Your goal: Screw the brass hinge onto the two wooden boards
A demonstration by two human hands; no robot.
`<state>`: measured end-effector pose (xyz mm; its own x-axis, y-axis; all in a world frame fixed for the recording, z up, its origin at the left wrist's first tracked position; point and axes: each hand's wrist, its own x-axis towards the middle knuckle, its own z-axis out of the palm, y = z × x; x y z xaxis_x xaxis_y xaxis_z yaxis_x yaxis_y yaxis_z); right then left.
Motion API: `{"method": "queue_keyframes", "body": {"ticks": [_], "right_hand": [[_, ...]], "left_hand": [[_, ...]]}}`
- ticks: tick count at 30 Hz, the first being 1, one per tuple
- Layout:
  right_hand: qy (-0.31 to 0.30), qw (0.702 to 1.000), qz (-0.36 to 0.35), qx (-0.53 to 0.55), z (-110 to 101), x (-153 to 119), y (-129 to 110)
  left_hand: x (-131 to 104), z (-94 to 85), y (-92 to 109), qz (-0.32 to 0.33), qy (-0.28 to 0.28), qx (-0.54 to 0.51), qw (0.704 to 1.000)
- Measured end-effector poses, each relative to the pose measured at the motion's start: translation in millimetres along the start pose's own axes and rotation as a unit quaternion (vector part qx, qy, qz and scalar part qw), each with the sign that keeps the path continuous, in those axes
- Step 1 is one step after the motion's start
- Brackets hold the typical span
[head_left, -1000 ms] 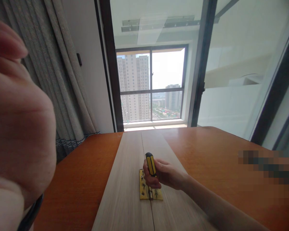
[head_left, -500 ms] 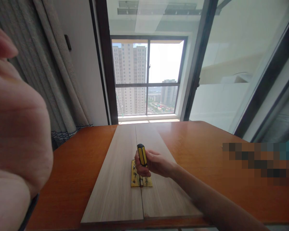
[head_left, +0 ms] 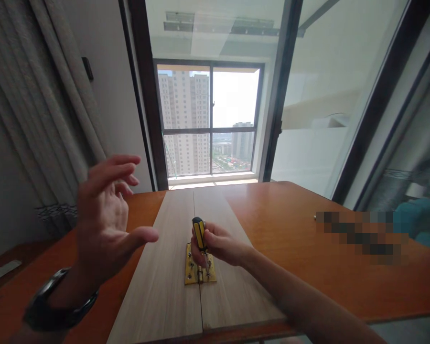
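Note:
My right hand [head_left: 215,241] grips a screwdriver with a yellow and black handle [head_left: 198,234]. Its shaft points down at the right leaf of a brass hinge [head_left: 189,278], though the tip is hard to make out. The hinge lies open across the seam between two pale wood boards [head_left: 165,306], with small screws standing in some of its holes. To the left, my left hand [head_left: 111,210] is raised above the table with fingers curved and thumb apart, holding nothing. A dark watch [head_left: 57,306] is on that wrist.
The boards rest on an orange-brown wooden table [head_left: 279,215]. A blurred-out patch [head_left: 361,234] covers something at the table's right. Grey curtains [head_left: 57,95] hang at the left, and a glass sliding door with a dark frame [head_left: 281,95] stands behind the table.
My left hand has moved away from close to the camera, down and forward towards the boards. My right hand keeps the screwdriver at the hinge. The view has shifted slightly.

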<state>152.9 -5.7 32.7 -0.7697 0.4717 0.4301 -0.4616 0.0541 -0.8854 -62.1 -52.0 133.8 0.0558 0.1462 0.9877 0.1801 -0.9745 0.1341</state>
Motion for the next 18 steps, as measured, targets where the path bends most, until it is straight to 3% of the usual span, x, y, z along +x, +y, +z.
{"method": "queue_keyframes", "body": {"ticks": [1, 3, 7, 11, 15, 18], "right_hand": [[0.011, 1.000, -0.001, -0.006, 0.3, 0.2, -0.5], [0.032, 0.999, -0.002, -0.013, 1.3, 0.5, -1.3], [0.033, 0.999, -0.006, 0.011, 3.8, 0.9, -0.5], [0.020, 0.998, 0.011, 0.052, 3.9, 0.5, 3.2], [0.066, 0.995, 0.021, 0.069, 0.5, -2.3, 6.2], [0.088, 0.993, 0.028, 0.079, -1.2, -3.5, 6.6]], "left_hand": [[-9.0, 4.1, -10.9, -0.016, -0.050, 0.005, 0.999], [-31.1, 14.9, -33.7, -0.119, -0.111, 0.020, 0.987], [-62.1, 36.4, -62.0, -0.227, -0.154, -0.024, 0.961], [-59.7, 53.1, -56.0, -0.239, -0.221, -0.111, 0.939], [-46.3, 63.5, -44.1, -0.240, -0.280, -0.253, 0.895], [-40.5, 65.0, -46.8, -0.228, -0.304, -0.301, 0.875]]}}
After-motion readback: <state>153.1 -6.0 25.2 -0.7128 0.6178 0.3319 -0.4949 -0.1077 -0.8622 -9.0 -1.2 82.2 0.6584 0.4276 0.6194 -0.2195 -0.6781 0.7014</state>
